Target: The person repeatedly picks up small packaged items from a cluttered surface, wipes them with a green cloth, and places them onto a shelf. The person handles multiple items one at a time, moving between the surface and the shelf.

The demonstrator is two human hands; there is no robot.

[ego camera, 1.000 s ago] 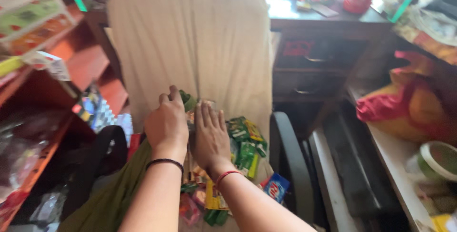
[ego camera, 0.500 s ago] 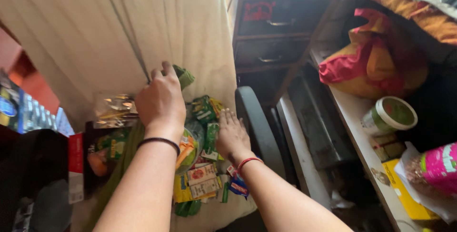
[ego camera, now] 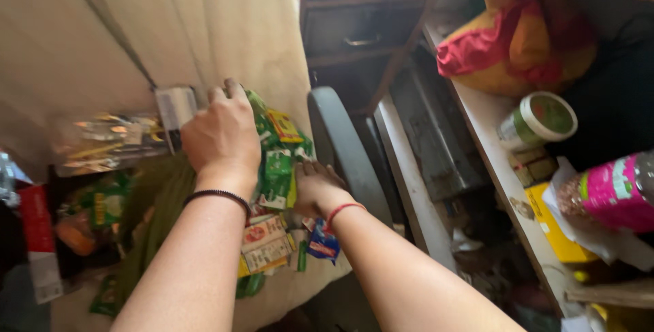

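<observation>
- While blurry at the far left, still showing a red carton (ego camera: 37, 236) standing at the edge, with a clear plastic packet (ego camera: 109, 143) lying across the beige cloth (ego camera: 102, 32) just beside it.
- Left hand (ego camera: 219, 134) knuckles up, fingers curled down onto the top of the pile of green sachets (ego camera: 279, 162), black band on the wrist; can't tell if actually pinching one or just pressing.
- Small white card (ego camera: 176, 106) right by that hand's fingertips, touching or nearly so.
- Printed flat packets (ego camera: 264, 243) spread lower on the cloth, between the two forearms.
- Right hand (ego camera: 315, 189) lower down, red thread on the wrist, fingers bent into the sachets at the pile's right edge; grip hidden, can't tell.
- Grey chair arm (ego camera: 340, 148) just beside that hand.
- Further right, a white shelf (ego camera: 490, 162) carrying a red and yellow bag (ego camera: 518, 39), a green-lidded round tub (ego camera: 538, 121) and a pink packet (ego camera: 613, 192).
</observation>
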